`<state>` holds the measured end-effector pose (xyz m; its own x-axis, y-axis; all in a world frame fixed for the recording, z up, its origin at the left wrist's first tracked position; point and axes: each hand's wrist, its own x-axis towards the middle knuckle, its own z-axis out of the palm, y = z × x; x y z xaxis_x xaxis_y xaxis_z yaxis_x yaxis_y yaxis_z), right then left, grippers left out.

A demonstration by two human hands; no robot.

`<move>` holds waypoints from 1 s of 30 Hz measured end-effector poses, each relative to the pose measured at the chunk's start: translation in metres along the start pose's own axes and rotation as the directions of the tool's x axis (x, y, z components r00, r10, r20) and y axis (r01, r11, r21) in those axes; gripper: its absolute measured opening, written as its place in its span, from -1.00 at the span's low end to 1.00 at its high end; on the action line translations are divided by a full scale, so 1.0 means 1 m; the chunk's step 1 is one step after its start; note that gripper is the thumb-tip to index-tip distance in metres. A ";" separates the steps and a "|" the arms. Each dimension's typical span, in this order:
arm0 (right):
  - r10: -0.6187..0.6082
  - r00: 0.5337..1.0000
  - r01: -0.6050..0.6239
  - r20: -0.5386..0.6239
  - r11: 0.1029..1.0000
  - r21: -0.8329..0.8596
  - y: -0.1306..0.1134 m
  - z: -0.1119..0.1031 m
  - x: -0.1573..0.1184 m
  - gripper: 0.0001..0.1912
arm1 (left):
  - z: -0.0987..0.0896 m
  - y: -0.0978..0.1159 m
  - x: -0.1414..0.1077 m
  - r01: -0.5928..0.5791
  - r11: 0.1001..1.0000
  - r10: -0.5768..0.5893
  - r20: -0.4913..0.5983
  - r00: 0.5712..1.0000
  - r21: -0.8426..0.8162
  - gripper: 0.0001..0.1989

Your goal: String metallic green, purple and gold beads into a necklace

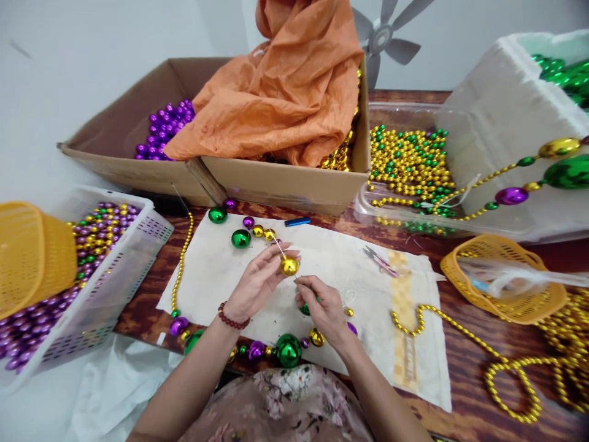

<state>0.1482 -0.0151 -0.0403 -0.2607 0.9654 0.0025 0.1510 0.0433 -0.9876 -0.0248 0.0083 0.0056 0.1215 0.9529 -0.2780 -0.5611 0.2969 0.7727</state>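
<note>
Over a white cloth (368, 288), my left hand (264, 273) holds a shiny gold ball (289, 266) at its fingertips. A thin needle-like rod sticks out of the ball toward the upper left. My right hand (322, 304) pinches the thin end just below the ball. Under the right fingers lies a green bead, partly hidden. A strand of green, purple and gold beads, with a big green ball (288, 350), runs along the front edge. Loose green (240, 239), purple (248, 222) and gold beads lie behind my left hand.
Scissors (381, 262) and a blue tube (297, 221) lie on the cloth. A cardboard box (285, 187) with orange fabric stands behind. Left is a white basket (110, 276) of beads; right are a clear bin (405, 218), a yellow basket (506, 294) and gold bead strands (513, 368).
</note>
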 end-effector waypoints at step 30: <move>0.044 0.998 -0.048 0.038 0.993 0.107 0.003 -0.017 -0.005 -0.77 | -0.030 0.018 0.040 -0.019 0.998 0.011 -0.123 0.992 -0.066 -0.82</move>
<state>0.1658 -0.0152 -0.0402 -0.2898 0.9559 -0.0467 0.0599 -0.0306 -0.9977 -0.0549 0.0504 -0.0090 0.0139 0.9413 -0.3373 -0.6160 0.2737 0.7387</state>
